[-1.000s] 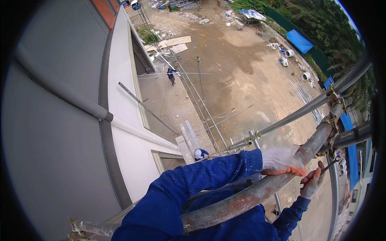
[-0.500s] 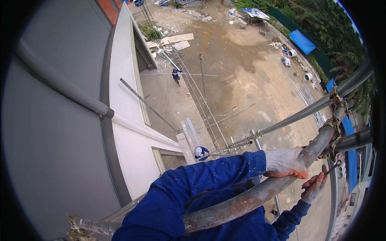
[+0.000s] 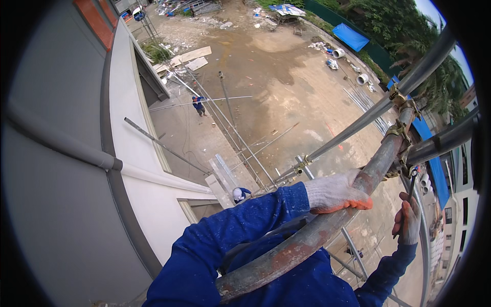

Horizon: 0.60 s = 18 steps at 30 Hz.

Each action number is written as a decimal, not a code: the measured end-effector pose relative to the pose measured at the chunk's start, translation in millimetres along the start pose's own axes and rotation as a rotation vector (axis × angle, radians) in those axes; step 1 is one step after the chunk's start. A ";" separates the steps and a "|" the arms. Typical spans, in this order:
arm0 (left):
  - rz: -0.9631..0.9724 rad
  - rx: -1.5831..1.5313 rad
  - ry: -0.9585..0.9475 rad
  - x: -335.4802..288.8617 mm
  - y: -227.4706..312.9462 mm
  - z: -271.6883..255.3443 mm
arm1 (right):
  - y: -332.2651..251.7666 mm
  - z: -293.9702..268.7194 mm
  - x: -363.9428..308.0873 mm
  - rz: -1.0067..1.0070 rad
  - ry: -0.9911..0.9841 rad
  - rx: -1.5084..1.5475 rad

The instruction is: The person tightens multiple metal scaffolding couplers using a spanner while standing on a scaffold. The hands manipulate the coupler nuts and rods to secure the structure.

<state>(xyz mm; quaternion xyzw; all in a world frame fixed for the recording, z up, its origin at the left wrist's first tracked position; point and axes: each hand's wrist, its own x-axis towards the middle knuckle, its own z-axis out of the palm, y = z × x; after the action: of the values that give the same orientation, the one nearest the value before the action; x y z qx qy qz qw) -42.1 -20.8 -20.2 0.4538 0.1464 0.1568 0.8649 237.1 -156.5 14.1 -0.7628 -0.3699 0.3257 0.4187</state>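
My left hand, in a white knit glove with orange-coated fingers, is closed around a worn, rust-patched scaffold tube that crosses in front of me. My right hand is gloved too, with some fingertips bare, and holds a slim dark wrench upright. The wrench's ringed head is close beneath a brass-coloured scaffold coupler; whether they touch I cannot tell. More couplers clamp the tube's far end to crossing pipes.
I am high above the ground. A grey and white building wall rises at left. Scaffold pipes slant up at right. Far below are a person in blue, a white-helmeted person, planks and a blue tarp.
My right hand has risen, bringing the wrench from a slant to nearly upright near the coupler. My left hand keeps its hold on the tube. The whole view has shifted somewhat.
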 end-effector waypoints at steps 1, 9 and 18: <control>0.005 -0.006 0.002 -0.3 0.0 0.2 | -0.4 -0.1 0.6 0.010 0.015 0.002; 0.047 -0.067 -0.061 1.5 2.6 1.9 | 10.7 -1.0 4.5 -0.044 0.063 -0.001; 0.051 -0.069 -0.033 -4.0 6.4 5.1 | 18.9 -4.3 2.6 -0.037 0.097 -0.024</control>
<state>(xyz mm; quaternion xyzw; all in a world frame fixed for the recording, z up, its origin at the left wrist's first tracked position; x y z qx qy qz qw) -44.6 -22.8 -11.6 0.4299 0.1148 0.1763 0.8780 247.4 -163.1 -1.1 -0.7758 -0.3670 0.2761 0.4327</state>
